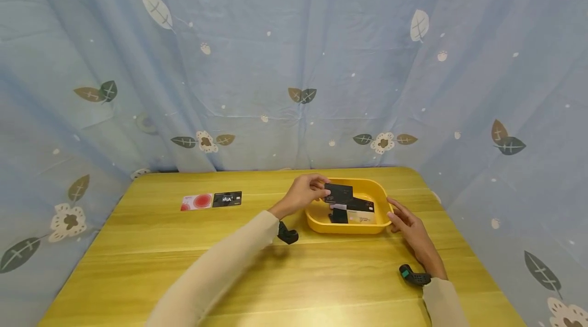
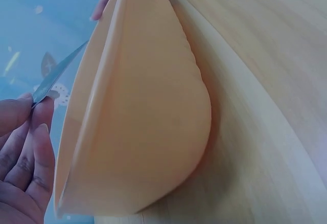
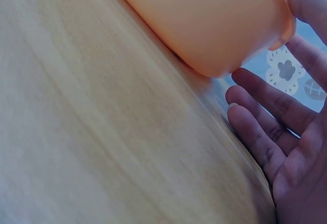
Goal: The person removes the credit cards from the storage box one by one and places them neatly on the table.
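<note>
My left hand (image 1: 305,192) pinches a black VIP card (image 1: 339,194) between thumb and fingers, over the left part of a yellow plastic basin (image 1: 317,225). In the left wrist view the card (image 2: 59,75) appears edge-on and tilted, beside the basin's rim. Inside the basin lie several cards, among them a black one (image 1: 360,205) and a pale gold one (image 1: 361,217), partly overlapping. At the basin's right end my right hand (image 1: 412,226) holds the rim with thumb and forefinger. Its other fingers (image 3: 260,137) are loosely bent by the outer wall.
Left on the wooden table (image 1: 294,286), a red-and-white card (image 1: 196,201) lies beside a black VIP card (image 1: 227,199). A blue patterned curtain (image 1: 257,61) hangs behind the table. Dark bands sit on the left wrist (image 1: 288,234) and right wrist (image 1: 415,276).
</note>
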### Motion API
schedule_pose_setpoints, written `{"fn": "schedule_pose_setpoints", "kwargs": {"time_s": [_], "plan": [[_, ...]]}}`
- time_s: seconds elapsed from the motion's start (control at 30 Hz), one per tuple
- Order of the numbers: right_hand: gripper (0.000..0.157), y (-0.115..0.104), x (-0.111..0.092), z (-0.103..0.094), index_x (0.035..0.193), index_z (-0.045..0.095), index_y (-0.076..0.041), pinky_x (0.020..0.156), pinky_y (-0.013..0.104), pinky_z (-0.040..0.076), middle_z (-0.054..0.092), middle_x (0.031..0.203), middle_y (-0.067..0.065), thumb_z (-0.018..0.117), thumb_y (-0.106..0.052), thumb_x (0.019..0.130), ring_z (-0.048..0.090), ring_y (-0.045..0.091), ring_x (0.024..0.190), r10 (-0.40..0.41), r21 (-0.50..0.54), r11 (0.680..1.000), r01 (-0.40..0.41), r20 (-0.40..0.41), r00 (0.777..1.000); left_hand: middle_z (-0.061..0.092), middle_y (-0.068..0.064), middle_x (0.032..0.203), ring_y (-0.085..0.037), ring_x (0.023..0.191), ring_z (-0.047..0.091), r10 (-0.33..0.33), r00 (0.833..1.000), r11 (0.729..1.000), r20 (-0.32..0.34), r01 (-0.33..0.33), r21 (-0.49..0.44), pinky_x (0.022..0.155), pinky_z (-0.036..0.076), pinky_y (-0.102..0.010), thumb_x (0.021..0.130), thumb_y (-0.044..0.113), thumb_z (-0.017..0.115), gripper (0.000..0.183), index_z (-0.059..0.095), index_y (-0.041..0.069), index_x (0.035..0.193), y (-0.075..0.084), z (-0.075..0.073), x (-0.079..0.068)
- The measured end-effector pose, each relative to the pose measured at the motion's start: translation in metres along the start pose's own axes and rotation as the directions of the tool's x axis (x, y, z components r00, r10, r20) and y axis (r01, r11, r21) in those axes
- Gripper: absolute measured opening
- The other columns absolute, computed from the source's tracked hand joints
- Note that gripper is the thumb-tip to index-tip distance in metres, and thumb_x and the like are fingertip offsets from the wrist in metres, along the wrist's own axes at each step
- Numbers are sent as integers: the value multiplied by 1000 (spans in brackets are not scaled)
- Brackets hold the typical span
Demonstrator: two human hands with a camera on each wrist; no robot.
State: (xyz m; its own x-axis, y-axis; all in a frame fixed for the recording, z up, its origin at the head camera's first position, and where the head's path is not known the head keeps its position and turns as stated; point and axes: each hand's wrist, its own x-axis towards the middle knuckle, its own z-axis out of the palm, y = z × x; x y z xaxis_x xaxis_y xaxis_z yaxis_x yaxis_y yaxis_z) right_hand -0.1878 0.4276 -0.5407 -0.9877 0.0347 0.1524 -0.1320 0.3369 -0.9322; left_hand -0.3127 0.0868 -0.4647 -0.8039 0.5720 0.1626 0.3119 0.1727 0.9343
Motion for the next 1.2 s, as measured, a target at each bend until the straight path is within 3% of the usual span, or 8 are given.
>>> {"fn": "schedule_pose_setpoints", "kwargs": {"time_s": [0.13, 0.4, 0.6, 0.9, 1.2], "plan": [[55, -2, 0, 0, 161, 38, -22, 82, 30, 57, 54, 142, 24, 55, -30, 109, 64, 28, 99, -3, 2, 1000, 3, -3, 1000, 72, -4, 99, -23, 84, 71, 0, 1000, 1000, -10, 0, 12, 83, 58, -55, 97, 10, 73, 30, 70, 6, 126, -2, -6, -3], [55, 1, 0, 0, 161, 38, -23, 82, 30, 57, 54, 142, 24, 55, -30, 109, 65, 28, 97, 1, -9, 1000, -1, -5, 1000, 72, -4, 100, -20, 84, 71, -8, 999, 999, -52, 10, 34, 81, 58, -53, 98, 11, 73, 27, 71, 8, 124, -8, -21, -11], [55, -1, 0, 0, 161, 38, -21, 81, 30, 57, 54, 141, 25, 54, -28, 109, 65, 28, 97, -10, 2, 1000, 10, 1, 1000, 71, -8, 102, -30, 90, 71, -18, 997, 1000, -76, 20, 17, 85, 55, -59, 98, 10, 72, 29, 69, 5, 127, -14, -37, -19], [55, -1, 0, 1, 161, 38, -22, 81, 29, 57, 52, 144, 25, 55, -31, 109, 65, 26, 97, 7, 0, 1000, -7, -9, 1000, 69, -10, 104, -23, 87, 69, -38, 991, 999, -127, 36, -14, 87, 53, -62, 99, 9, 71, 32, 67, 2, 129, -24, -62, -28], [54, 2, 1, 0, 160, 40, -24, 81, 27, 56, 53, 142, 25, 55, -33, 109, 65, 25, 95, 10, -15, 1000, -10, -10, 1000, 69, -11, 103, -31, 89, 69, -74, 980, 997, -185, 79, 20, 86, 54, -59, 99, 8, 70, 27, 68, 6, 126, -35, -86, -42]]}}
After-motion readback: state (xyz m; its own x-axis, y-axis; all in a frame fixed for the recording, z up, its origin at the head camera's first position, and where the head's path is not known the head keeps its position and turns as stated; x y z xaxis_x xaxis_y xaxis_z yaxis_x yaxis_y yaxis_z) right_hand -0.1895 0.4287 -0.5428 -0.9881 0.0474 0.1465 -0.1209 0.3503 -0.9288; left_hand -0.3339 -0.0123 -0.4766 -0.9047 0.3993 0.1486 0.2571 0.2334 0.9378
